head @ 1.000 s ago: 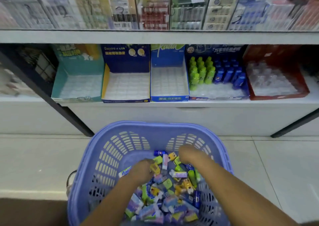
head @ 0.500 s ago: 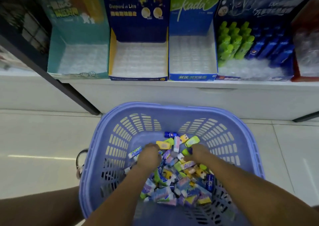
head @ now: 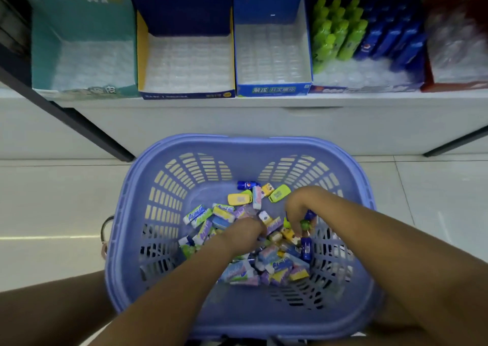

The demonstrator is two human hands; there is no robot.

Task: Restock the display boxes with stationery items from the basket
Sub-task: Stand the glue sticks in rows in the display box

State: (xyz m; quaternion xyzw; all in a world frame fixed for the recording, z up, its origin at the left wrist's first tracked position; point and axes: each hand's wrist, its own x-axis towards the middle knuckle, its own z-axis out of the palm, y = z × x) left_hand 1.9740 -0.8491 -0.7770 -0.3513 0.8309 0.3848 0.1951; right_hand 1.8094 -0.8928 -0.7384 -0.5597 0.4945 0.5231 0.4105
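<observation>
Basket (head: 237, 141): lilac plastic w/ slotted walls, on tiled floor (head: 52, 200) in front of white shelf (head: 264, 100). Stock heap (head: 264, 261): small wrapped packs, mixed colours, on basket bottom, mostly ctr and near side; a few lie apart toward the far wall, incl. a yellow pack (head: 239, 198). L hand (head: 245, 231): in basket, palm down, fingers curled into the heap ctr; fingertips hidden among the packs, so cannot tell whether it has anything. R hand (head: 301, 209): in basket, just R of L hand and apart from it, fingers and thumb curled round small blue and green pieces (head: 305, 224), held just above the heap's R edge. Both forearms enter over the near rim. Display boxes stand side by side on the shelf, L to R: teal box (head: 45, 55), navy box (head: 141, 55), blue box (head: 272, 91), each showing only a clear cell tray inside; bottle box (head: 369, 90), w/ upright green bottles (head: 335, 36) and blue bottles (head: 390, 42) at rear, front cells bare; red box (head: 429, 81), contents blurred.
</observation>
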